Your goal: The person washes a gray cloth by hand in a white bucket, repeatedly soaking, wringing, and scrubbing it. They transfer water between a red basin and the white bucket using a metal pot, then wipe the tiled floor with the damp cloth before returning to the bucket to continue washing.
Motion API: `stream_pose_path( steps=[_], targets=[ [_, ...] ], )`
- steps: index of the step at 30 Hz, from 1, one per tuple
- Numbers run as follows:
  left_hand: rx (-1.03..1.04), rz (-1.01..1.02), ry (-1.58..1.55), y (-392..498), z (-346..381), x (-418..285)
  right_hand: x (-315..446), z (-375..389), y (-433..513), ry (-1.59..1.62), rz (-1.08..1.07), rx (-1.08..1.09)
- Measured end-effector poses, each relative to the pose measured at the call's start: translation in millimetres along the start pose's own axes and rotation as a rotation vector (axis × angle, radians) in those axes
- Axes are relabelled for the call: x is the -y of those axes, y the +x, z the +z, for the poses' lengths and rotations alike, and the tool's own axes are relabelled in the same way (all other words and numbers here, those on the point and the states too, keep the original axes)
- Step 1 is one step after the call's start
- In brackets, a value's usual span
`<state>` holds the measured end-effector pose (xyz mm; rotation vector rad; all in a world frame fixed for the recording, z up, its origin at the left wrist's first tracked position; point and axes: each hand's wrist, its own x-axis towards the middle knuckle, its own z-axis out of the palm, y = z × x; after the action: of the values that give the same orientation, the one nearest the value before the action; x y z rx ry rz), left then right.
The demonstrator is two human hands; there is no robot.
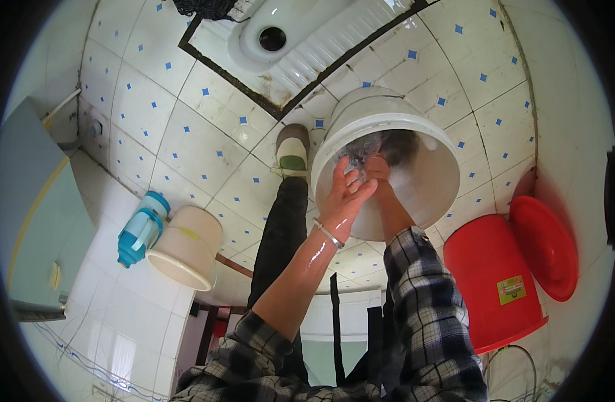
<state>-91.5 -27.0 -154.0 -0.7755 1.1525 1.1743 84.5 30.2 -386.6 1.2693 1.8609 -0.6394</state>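
A large white plastic bucket (337, 118) stands on the tiled floor in front of me, its mouth towards me. My left hand (343, 198) is over the bucket's near left side, wet, with its fingers apart and nothing seen in it. A silver bangle (328, 233) circles that wrist. My right hand (377, 168) reaches inside the bucket, partly behind the left fingers. Splashing water (358, 151) blurs around its fingertips. Next to it lies a dark, blurred thing (400, 144); whether the right hand grips it is hidden.
Ahead is a white squat toilet (307, 55) with a dark-edged surround. A red plastic bucket (493, 281) and a red lid (543, 246) stand at right. At left are a cream bucket (189, 246) and a blue thermos flask (144, 228). My shoe (292, 151) is beside the white bucket.
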Motion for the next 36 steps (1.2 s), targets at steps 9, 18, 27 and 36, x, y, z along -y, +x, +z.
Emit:
stream_pose_path(
  steps=[9, 18, 27, 36],
  targets=[
    [-0.118, -0.158, -0.108, -10, -21, 14, 74, -177, -194, 0.092, -0.595, -0.138],
    [0.158, -0.176, -0.163, -4, -26, 16, 40, -293, -333, 0.188, -0.868, 0.133],
    [0.521, -0.154, -0.460, -16, -49, 21, 38, -237, -174, 1.060, -0.308, -0.064],
    [0.614, -0.231, -0.608, -51, -45, 31, 74, -165, -185, 2.252, -0.016, 0.815]
  ],
)
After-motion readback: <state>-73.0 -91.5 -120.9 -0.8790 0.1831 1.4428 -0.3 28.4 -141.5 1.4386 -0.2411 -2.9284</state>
